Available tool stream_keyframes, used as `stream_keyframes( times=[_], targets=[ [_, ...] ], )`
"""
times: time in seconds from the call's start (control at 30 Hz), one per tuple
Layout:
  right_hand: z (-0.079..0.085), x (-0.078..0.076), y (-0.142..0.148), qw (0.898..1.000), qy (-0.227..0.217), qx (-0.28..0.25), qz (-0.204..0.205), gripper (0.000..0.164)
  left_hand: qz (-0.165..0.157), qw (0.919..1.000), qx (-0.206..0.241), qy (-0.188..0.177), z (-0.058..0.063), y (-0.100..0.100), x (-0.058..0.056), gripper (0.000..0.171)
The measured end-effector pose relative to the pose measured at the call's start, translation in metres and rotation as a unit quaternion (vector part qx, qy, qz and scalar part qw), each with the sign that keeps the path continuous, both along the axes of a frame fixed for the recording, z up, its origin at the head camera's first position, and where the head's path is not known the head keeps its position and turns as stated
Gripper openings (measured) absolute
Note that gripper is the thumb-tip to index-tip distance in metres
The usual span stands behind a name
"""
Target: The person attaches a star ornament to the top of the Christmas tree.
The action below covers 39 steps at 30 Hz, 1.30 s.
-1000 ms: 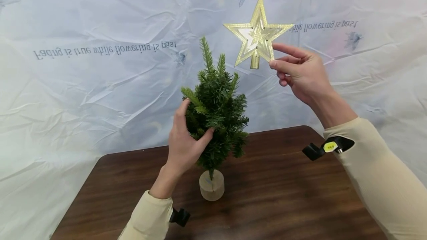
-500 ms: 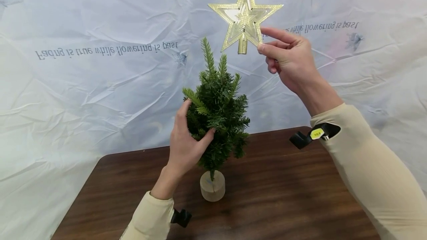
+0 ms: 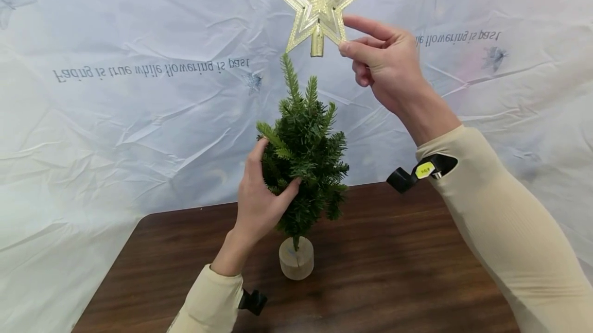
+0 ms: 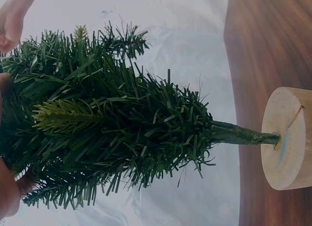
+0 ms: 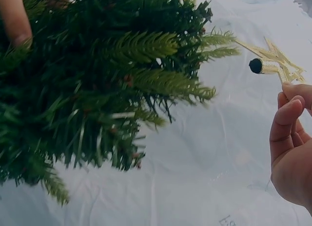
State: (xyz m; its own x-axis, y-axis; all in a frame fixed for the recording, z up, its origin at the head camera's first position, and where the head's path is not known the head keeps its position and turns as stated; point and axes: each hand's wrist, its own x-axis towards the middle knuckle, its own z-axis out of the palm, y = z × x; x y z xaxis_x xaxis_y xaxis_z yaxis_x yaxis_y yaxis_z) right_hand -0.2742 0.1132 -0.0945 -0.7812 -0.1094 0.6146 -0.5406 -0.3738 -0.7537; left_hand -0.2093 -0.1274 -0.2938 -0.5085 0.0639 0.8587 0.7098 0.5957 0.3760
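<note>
A small artificial Christmas tree (image 3: 306, 158) stands upright on a round wooden base (image 3: 296, 260). My left hand (image 3: 261, 196) grips its foliage from the left side, thumb in front and fingers going in among the branches. Up at the top of the head view, my right hand (image 3: 389, 60) pinches a gold star tree topper (image 3: 318, 6) by its lower right point. The star's tip runs out of that view, and its short tube points down just above and right of the highest sprig. In the right wrist view the tube's dark hollow end (image 5: 255, 65) faces the tree.
The tree's base rests on a dark brown wooden table (image 3: 394, 250) with rounded far corners. Behind hangs a wrinkled pale cloth (image 3: 139, 132) printed with lettering and insects. Black straps (image 3: 402, 178) are on both sleeved wrists.
My right hand has carried the star up and to the left, from right of the tree to over its top. The left hand keeps its grip on the tree.
</note>
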Motion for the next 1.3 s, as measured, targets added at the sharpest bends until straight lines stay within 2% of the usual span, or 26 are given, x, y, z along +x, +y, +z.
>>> stream_keyframes(
  times=[0.27, 0.63, 1.3],
  targets=[
    [0.013, -0.001, -0.015, 1.000, 0.006, 0.004, 0.005, 0.039, -0.002, 1.0000, 0.000, 0.007, 0.000, 0.000, -0.001, 0.092],
    [0.021, -0.003, -0.030, 0.999, 0.010, 0.031, 0.015, 0.040, -0.002, 0.9999, 0.000, 0.013, 0.000, 0.000, 0.000, 0.091],
    [0.017, -0.003, -0.037, 0.997, 0.004, 0.072, 0.014, 0.037, -0.003, 0.9998, 0.000, 0.021, 0.000, -0.002, 0.000, 0.092]
  ],
)
